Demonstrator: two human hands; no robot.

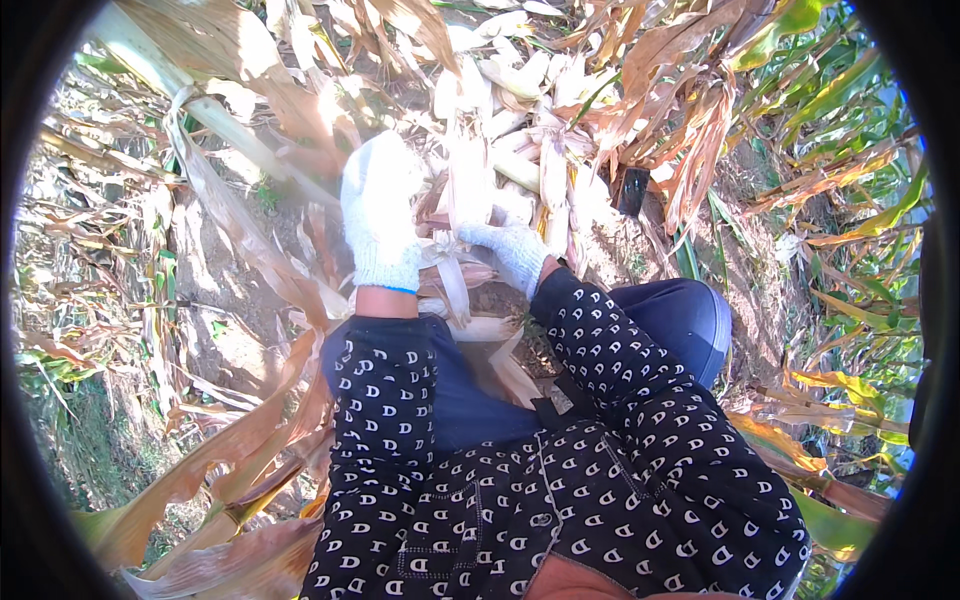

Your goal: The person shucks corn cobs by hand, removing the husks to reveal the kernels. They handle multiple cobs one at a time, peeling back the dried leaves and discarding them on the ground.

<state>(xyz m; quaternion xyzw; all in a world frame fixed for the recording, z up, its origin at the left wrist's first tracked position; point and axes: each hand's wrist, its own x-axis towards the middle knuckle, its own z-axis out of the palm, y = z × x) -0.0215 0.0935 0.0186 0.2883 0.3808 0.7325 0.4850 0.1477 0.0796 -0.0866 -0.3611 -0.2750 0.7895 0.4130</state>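
My left hand (381, 214), in a white knitted glove, is raised just left of a pale corn ear (469, 142) in its husk. Glare washes out its fingers, so whether they grip anything is hidden. My right hand (514, 246), gloved alike, has its thumb and fingers around the lower end of that ear. Beyond both hands lies a heap of corn ears (517, 171), many still in pale husks. Another husked ear (484, 328) rests on the ground between my legs, near loose husk strips (452, 281).
A tall dry corn stalk (225, 124) slants in from the upper left. Brown corn leaves (694, 150) hang at the upper right, near a small dark object (634, 191). My bent knee (694, 330) is at the right. Green and yellow corn leaves (855, 382) line the right side.
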